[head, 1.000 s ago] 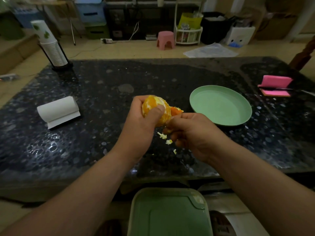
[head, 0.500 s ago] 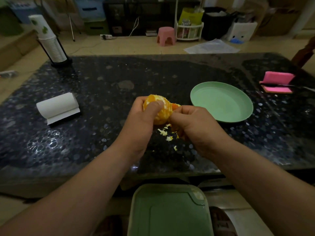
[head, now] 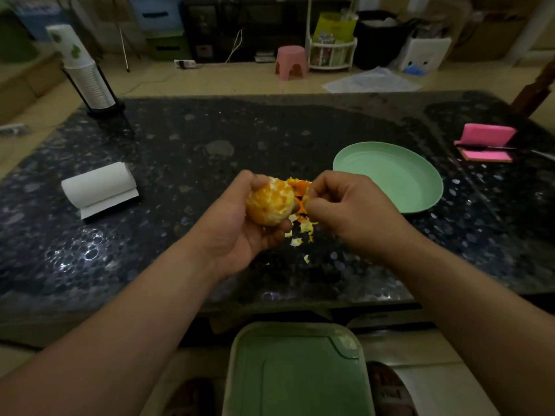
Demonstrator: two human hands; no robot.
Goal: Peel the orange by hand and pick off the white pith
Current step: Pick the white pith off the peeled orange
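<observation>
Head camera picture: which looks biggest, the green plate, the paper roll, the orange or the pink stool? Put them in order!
1. green plate
2. paper roll
3. orange
4. pink stool
The pink stool stands far back from the camera, so it only looks smallest here.

COUNT | green plate (head: 390,175) 1 | orange (head: 270,202) 1, left of plate | peel strip (head: 298,187) 1 | loose peel scraps (head: 295,242) several, near-left of plate | hands 2: left hand (head: 240,226), right hand (head: 354,208) | paper roll (head: 99,184) 1, far left of plate | cup stack (head: 84,70) 1 | green tray (head: 297,370) 1 | pink stool (head: 290,62) 1
</observation>
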